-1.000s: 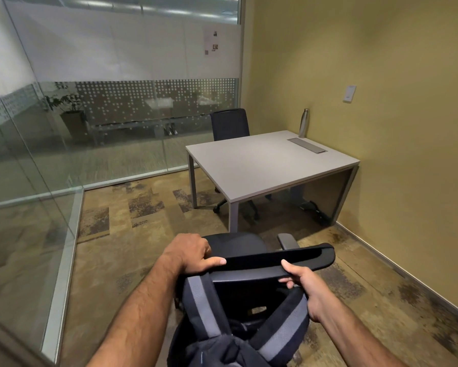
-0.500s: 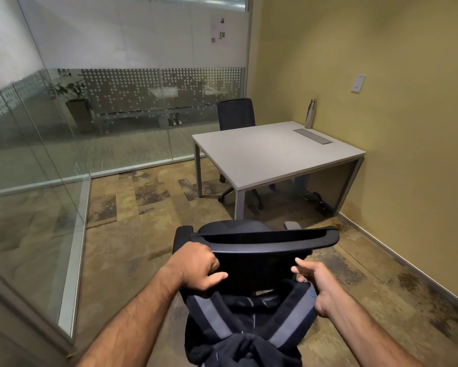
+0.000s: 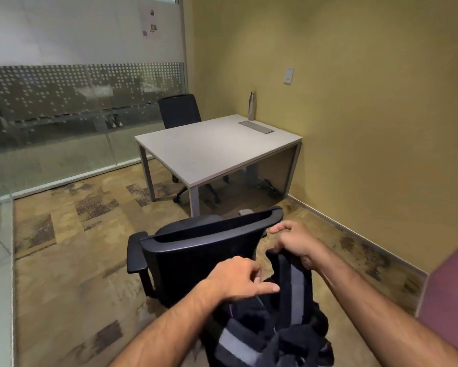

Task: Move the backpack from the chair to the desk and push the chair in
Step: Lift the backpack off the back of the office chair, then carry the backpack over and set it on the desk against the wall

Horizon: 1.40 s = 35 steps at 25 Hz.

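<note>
A black office chair point(image 3: 196, 252) stands on the carpet in front of me, its back toward me. The black backpack point(image 3: 273, 332) with grey-striped straps hangs off the chair's right side, clear of the backrest. My right hand point(image 3: 292, 242) is closed around the top of one strap. My left hand point(image 3: 238, 279) hovers at the bag's other strap, index finger stretched out; whether it grips the strap I cannot tell. The grey desk point(image 3: 217, 144) stands against the yellow wall beyond the chair.
A second black chair point(image 3: 180, 109) is tucked at the desk's far side. A metal bottle point(image 3: 251, 105) and a grey cable flap point(image 3: 255, 127) sit at the desk's far right. Glass partitions point(image 3: 63, 115) close the left and far sides. A maroon surface point(image 3: 453, 300) shows at right.
The backpack straps came off the chair's backrest and the bag moved to the right and toward me. My view swung left, so the chair now appears left of the bag.
</note>
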Each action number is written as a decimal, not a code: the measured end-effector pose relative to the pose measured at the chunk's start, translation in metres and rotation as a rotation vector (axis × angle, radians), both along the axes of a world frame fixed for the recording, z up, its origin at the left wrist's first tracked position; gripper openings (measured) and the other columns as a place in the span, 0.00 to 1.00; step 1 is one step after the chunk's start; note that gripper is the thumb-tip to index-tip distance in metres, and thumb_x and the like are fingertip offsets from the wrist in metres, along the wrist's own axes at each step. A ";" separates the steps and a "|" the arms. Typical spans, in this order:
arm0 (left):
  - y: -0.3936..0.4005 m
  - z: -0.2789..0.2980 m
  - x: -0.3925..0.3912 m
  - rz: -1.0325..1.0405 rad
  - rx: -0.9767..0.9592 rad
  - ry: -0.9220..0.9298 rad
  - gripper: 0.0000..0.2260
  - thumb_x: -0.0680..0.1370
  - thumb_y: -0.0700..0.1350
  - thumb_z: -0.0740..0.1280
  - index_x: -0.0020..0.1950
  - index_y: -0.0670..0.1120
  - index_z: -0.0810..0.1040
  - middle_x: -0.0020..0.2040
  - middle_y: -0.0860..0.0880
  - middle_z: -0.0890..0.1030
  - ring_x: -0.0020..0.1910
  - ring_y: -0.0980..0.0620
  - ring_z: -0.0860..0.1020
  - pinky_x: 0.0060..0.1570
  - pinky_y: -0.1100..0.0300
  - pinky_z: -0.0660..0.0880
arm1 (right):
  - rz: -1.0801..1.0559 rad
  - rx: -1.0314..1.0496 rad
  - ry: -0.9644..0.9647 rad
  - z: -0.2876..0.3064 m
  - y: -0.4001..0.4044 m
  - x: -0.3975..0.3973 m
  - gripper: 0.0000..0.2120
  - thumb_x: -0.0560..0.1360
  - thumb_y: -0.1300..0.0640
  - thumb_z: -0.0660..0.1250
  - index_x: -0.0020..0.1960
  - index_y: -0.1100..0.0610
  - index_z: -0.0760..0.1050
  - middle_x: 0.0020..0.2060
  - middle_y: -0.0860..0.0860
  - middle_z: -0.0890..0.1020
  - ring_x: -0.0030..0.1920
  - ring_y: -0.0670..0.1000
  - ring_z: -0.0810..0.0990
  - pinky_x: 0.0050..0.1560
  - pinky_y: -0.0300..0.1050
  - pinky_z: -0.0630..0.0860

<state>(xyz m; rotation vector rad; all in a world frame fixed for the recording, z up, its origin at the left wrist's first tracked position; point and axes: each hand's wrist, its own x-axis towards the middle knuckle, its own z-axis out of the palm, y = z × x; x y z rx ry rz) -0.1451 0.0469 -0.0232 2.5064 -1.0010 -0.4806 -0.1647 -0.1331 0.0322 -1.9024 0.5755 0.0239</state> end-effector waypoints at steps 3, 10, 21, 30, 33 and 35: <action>-0.073 -0.008 -0.023 0.045 -0.268 0.452 0.24 0.67 0.70 0.74 0.51 0.53 0.81 0.43 0.61 0.82 0.42 0.63 0.79 0.51 0.61 0.78 | 0.021 -0.134 0.008 0.014 -0.024 -0.005 0.16 0.67 0.73 0.70 0.47 0.54 0.80 0.39 0.53 0.81 0.38 0.51 0.77 0.28 0.38 0.69; -0.224 -0.013 -0.049 0.036 -0.565 0.568 0.13 0.79 0.50 0.72 0.62 0.48 0.81 0.59 0.50 0.84 0.58 0.52 0.81 0.59 0.60 0.77 | -0.037 -0.359 0.016 0.047 -0.124 -0.001 0.12 0.69 0.64 0.70 0.43 0.46 0.77 0.39 0.41 0.77 0.41 0.46 0.76 0.35 0.38 0.69; -0.354 0.015 -0.012 0.545 -0.828 0.775 0.16 0.79 0.52 0.72 0.44 0.39 0.84 0.37 0.45 0.87 0.36 0.46 0.87 0.34 0.54 0.82 | -0.306 -0.397 -0.327 0.050 -0.277 -0.023 0.20 0.69 0.54 0.80 0.59 0.51 0.81 0.57 0.50 0.81 0.54 0.51 0.82 0.55 0.46 0.78; -0.424 0.049 -0.028 0.719 -1.115 1.182 0.18 0.77 0.57 0.74 0.50 0.42 0.82 0.38 0.47 0.89 0.38 0.46 0.88 0.32 0.57 0.83 | -0.654 -0.051 -0.439 -0.060 -0.366 -0.165 0.44 0.56 0.30 0.80 0.67 0.48 0.75 0.65 0.48 0.80 0.67 0.49 0.77 0.66 0.48 0.72; -0.440 0.064 -0.034 0.696 -1.085 1.264 0.22 0.74 0.63 0.74 0.46 0.43 0.82 0.36 0.45 0.88 0.37 0.48 0.88 0.39 0.54 0.83 | -0.568 0.044 -0.423 -0.085 -0.368 -0.181 0.61 0.48 0.30 0.84 0.74 0.54 0.70 0.68 0.53 0.80 0.69 0.55 0.78 0.73 0.60 0.71; -0.449 0.077 -0.036 0.688 -1.148 1.329 0.22 0.74 0.63 0.74 0.47 0.43 0.82 0.36 0.44 0.88 0.37 0.47 0.88 0.32 0.54 0.83 | -0.590 0.119 -0.470 -0.093 -0.369 -0.176 0.59 0.45 0.39 0.89 0.71 0.56 0.72 0.61 0.54 0.86 0.64 0.56 0.83 0.66 0.56 0.79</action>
